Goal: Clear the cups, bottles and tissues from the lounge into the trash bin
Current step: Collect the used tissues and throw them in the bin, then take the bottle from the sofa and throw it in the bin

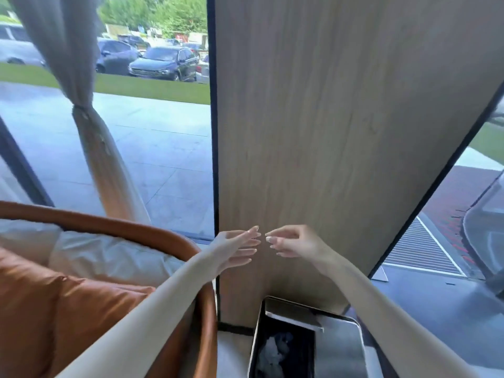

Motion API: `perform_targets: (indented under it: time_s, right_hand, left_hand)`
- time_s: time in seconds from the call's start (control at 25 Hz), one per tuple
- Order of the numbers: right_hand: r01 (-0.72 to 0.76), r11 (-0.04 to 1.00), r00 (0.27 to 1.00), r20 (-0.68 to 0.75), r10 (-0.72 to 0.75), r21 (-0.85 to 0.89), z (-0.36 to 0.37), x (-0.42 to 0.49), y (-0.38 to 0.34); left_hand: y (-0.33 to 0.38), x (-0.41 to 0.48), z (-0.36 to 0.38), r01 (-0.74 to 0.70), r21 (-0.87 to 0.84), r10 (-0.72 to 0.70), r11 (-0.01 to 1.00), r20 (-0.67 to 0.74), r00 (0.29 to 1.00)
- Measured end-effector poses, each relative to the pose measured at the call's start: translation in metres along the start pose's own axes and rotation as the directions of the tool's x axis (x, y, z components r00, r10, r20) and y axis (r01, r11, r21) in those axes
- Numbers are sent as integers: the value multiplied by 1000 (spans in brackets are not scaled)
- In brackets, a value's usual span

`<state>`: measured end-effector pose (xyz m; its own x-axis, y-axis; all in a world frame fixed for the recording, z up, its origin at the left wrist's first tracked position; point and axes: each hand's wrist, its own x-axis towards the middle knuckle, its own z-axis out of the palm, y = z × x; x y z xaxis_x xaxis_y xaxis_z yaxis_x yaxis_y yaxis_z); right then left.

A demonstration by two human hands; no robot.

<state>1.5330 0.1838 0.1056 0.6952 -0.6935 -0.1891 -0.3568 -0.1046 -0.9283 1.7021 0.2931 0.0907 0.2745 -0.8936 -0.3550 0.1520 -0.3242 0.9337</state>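
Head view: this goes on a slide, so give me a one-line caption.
Both empty hands, left and right, open above the trash bin, beside an orange armchair.

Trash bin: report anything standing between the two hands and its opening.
Nothing visible blocks it. The left hand and right hand hover empty in front of the wooden panel, and the trash bin sits below them with its dark opening uncovered, pale litter showing inside.

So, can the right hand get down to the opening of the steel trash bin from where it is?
Probably yes. The right hand is empty, raised before the wood-grain wall panel, and the rectangular steel trash bin stands below it with its dark opening uncovered; nothing lies between.
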Motion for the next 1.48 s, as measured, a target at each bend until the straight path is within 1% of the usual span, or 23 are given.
perform_targets:
  time_s: [0.08, 0.12, 0.2, 0.24, 0.32, 0.4, 0.56, 0.68, 0.8, 0.88, 1.04, 1.2, 1.28, 1.32, 1.4, 1.48]
  right_hand:
    - [83, 996, 994, 72, -81, -31, 15, 0, -41]
    - [125, 991, 985, 124, -119, -39, 28, 0, -62]
    - [194, 981, 956, 225, -186, -14, 58, -2, -103]
    - [223, 975, 935, 283, -214, 2, 77, -5, -123]
    - [277, 961, 881, 394, -261, 16, 122, -15, -151]
    - [306, 951, 823, 488, -291, 52, 165, -26, -168]
    - [347, 932, 642, 697, -319, 108, 273, -71, -192]
    - [335, 932, 510, 805, -303, 139, 351, -118, -198]
    - [366, 919, 382, 876, -293, 147, 413, -162, -199]
    - [373, 915, 312, 907, -282, 156, 454, -192, -203]
    - [381, 907, 178, 948, -262, 179, 530, -248, -226]
    - [404, 891, 61, 965, -254, 209, 606, -306, -255]
    - [417, 883, 24, 968, -249, 217, 642, -335, -266]
    - [423, 879, 4, 970, -245, 220, 660, -350, -270]
    - [426, 874, -26, 969, -245, 232, 689, -374, -276]
    - [411, 883, -50, 973, -225, 226, 724, -399, -279]
  left_hand:
    - [25, -32, -22, -57, -3, 56, 998, -70, 996]
    - [36, -53, -38, -81, -16, 78, 997, -132, 988]
    - [48, -98, -68, -133, -46, 117, 990, -260, 959]
    - [49, -123, -84, -159, -63, 129, 985, -341, 931]
    - [41, -178, -109, -181, -76, 120, 980, -500, 858]
    - [28, -228, -125, -190, -81, 103, 978, -610, 786]
    - [-23, -345, -146, -218, -128, 32, 968, -794, 607]
    - [-63, -424, -152, -239, -167, -40, 957, -887, 461]
    - [-91, -491, -156, -284, -207, -102, 936, -934, 343]
    - [-108, -537, -162, -329, -221, -138, 918, -957, 256]
    - [-135, -623, -180, -380, -228, -211, 897, -974, 86]
    - [-158, -708, -208, -407, -219, -260, 887, -965, -46]
    - [-167, -743, -220, -420, -219, -285, 880, -954, -99]
    - [-173, -759, -224, -430, -219, -294, 876, -949, -114]
    - [-181, -786, -233, -428, -213, -288, 878, -950, -120]
    - [-193, -819, -245, -433, -196, -285, 880, -947, -151]
